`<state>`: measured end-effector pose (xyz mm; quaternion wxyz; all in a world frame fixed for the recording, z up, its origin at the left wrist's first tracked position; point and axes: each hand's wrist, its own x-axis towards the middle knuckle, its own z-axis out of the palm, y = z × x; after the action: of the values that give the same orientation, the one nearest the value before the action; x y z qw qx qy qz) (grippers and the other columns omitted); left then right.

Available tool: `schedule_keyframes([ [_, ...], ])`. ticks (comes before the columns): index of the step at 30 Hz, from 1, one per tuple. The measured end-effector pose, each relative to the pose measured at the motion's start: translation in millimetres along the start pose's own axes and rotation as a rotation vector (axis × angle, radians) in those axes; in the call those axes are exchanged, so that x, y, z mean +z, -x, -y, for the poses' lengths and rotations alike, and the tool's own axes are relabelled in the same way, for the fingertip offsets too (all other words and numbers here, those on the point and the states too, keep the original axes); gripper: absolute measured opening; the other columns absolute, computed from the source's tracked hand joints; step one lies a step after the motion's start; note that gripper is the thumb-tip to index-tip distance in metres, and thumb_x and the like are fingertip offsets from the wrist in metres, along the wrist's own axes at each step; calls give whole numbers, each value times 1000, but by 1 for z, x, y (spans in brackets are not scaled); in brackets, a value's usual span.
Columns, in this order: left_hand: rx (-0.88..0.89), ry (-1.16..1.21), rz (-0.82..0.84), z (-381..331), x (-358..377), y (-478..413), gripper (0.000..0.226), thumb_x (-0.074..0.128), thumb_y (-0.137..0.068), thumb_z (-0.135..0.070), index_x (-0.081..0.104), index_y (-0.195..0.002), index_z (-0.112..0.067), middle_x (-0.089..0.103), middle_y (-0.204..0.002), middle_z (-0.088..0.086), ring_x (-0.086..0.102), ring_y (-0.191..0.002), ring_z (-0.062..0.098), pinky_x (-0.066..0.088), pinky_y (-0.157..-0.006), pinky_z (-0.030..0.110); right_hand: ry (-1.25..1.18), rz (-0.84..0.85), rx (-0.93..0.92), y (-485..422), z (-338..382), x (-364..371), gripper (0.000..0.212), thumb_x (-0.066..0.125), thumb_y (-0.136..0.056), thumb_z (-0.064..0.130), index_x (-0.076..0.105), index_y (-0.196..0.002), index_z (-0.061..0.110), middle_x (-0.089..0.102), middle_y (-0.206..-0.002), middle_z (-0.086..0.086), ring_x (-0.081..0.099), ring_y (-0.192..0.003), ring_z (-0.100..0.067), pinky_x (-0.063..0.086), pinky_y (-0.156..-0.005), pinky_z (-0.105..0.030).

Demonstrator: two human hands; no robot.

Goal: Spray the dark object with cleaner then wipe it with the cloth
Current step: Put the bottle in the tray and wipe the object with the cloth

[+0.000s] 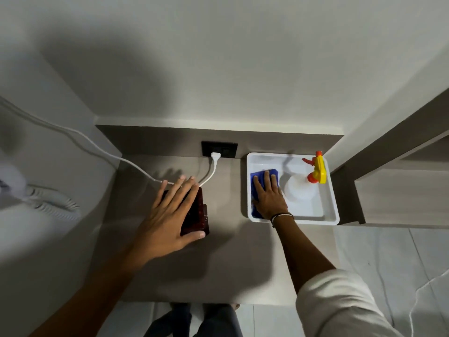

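step: fetching cloth | left hand (170,215) spread flat, steadying dark object (197,212) mid-frame on desk (226,263) | right hand (268,197) flat on blue cloth (257,176) in white tray (331,203), centre-right | advice: pinch cloth clear of spray bottle (302,188), keep object pinned

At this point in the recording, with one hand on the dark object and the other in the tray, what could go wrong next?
1. The dark object lies just in front of the outlet with a plug in it; spray could drift onto them.
2. The right hand lies flat on the cloth right beside the spray bottle in the tray; lifting the cloth may knock the bottle.
3. The left hand covers most of the object, so it would catch cleaner.
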<state>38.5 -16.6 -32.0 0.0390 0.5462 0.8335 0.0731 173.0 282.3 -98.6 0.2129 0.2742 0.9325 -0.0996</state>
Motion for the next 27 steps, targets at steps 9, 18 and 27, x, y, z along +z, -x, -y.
schedule_keyframes([
  [9, -167, 329, -23, 0, -12, 6, 113, 72, -64, -52, 36, -164, -14, 44, -159, 9, 42, -147, 34, 28, -124, 48, -414, -225, 55, 13, -2, -17, 73, 69, -94, -3, 41, -161, 5, 34, -171, -19, 41, -154, -43, 44, -123, -47],
  [18, -273, 773, -49, 26, -10, 49, 109, 75, -53, -38, 40, -156, -29, 45, -149, 7, 46, -141, 23, 39, -119, 38, -1065, -447, -267, 151, 153, 1, 61, 53, -101, -16, 46, -159, 0, 45, -167, -20, 42, -158, -26, 32, -131, -26],
  [27, -232, 669, -25, 47, -19, 63, 105, 81, -48, -17, 48, -147, -3, 47, -131, 5, 48, -120, 19, 31, -100, 1, -403, -217, -142, 139, 177, 48, 79, 38, -109, -6, -7, -172, 13, -19, -180, -10, -19, -167, -36, 7, -138, -49],
])
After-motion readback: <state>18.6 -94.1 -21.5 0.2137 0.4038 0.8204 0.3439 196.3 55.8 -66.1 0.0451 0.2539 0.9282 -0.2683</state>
